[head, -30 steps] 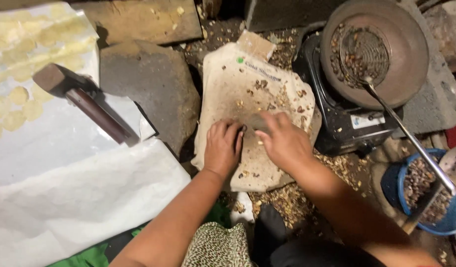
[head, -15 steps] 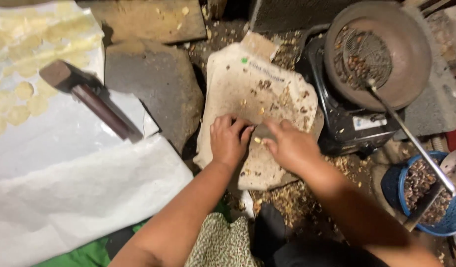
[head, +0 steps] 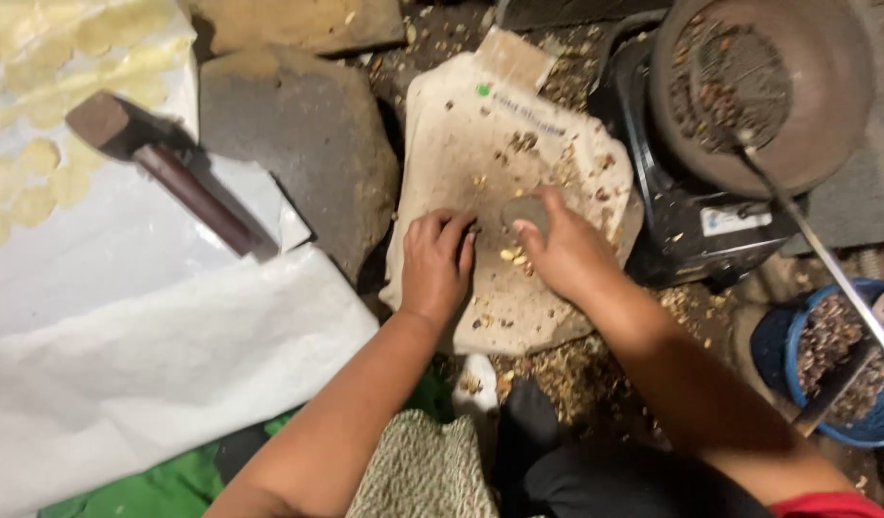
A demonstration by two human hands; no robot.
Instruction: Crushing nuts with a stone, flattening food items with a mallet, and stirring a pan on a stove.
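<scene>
- Your left hand point(head: 437, 261) rests palm-down on the flat stone slab point(head: 480, 173), fingers loosely together and curled, pinching nothing that shows.
- Your right hand point(head: 566, 251) wraps a small grey stone point(head: 524, 211), fingers closed around it, just above a few pale shelled kernels point(head: 512, 256) lying between the two hands.
- Progress, as judged: husk bits and crumbs are scattered over the slab, so some cracking looks done; the roasting pan point(head: 825, 125) and the blue bowl point(head: 773, 350) both hold plenty of dark nuts, so much appears left.
- Flattened yellow discs point(head: 29, 182) lie on the white sheet point(head: 154, 355) to your left.
- Edges: the slab's right edge sits close to the black stove point(head: 682, 225); the ladle handle point(head: 825, 259) crosses to your right.
- Open room: the hammer point(head: 164, 168) lies well apart at left; the slab's upper half is the freest space.
</scene>
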